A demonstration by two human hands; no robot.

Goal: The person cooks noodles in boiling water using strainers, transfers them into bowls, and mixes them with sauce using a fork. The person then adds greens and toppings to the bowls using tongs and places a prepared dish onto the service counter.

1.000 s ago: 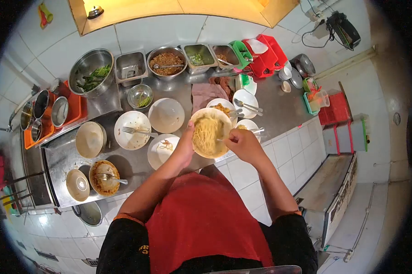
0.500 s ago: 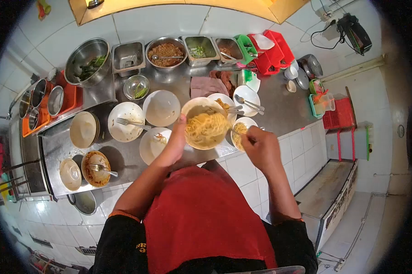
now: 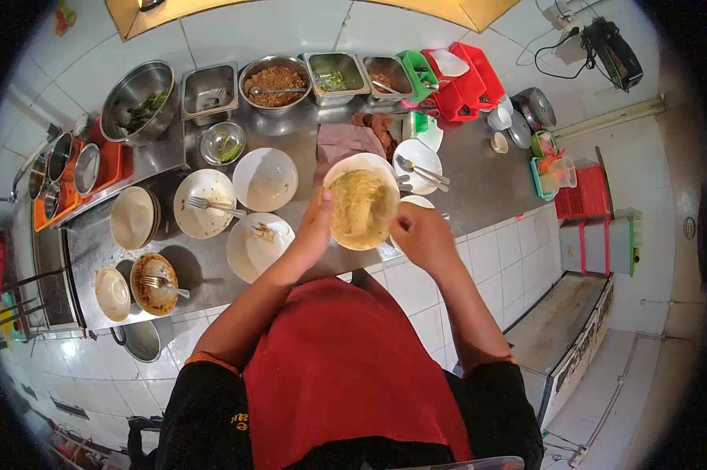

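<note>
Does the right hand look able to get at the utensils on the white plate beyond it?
Likely yes: the utensils lie uncovered on the white plate, handles exposed, and nothing visible blocks the right hand.

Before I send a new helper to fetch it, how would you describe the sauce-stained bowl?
Go to the near left corner of the steel counter, below the stacked bowls. The sauce-stained bowl is just right of a pale bowl. Unlike these neighbours, it has brown-orange smears inside and a fork.
</note>
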